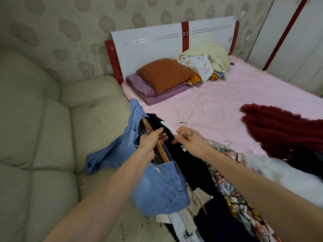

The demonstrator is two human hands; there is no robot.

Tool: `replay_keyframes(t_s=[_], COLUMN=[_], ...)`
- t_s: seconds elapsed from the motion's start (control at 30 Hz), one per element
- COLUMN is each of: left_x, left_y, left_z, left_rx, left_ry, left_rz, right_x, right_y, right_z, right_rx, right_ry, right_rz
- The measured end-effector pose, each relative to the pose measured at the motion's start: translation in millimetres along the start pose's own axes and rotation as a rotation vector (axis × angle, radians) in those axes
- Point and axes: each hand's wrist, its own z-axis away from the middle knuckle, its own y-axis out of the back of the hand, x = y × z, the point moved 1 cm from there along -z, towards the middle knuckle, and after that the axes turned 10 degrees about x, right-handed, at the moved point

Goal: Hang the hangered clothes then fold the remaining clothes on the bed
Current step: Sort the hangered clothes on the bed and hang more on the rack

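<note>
Left hand [150, 138] clutches wooden hanger [161, 151]; right hand [189, 138] pinches wire hangers [186, 127]; pink bed [209, 105], beige sofa [43, 137].

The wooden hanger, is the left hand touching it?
Touching. The head view shows the left hand with its fingers curled round the wooden hanger inside the blue denim garment.

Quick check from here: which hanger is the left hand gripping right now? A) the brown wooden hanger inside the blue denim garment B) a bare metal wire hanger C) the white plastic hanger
A: the left hand curls round the brown wooden hanger inside the blue denim garment; the right hand holds the white plastic hanger.
</note>
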Motion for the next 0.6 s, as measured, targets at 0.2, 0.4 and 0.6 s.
replay_keyframes(t_s=[0.2,0.4,0.6], left_x=[-3,-1,9], left_y=[-13,-12,-11], left_z=[26,37,46], left_rx=[-0.039,0.064,0.056], left_ry=[0.001,-0.048,-0.061], left_rz=[-0.059,-0.064,-0.046], right_x=[-10,-3,7], right_y=[6,23,29], right_z=[27,46,66], right_rx=[-0.049,-0.141,-0.145], right_ry=[0.091,0.153,0.152], right_rz=[-0.029,0.211,0.273])
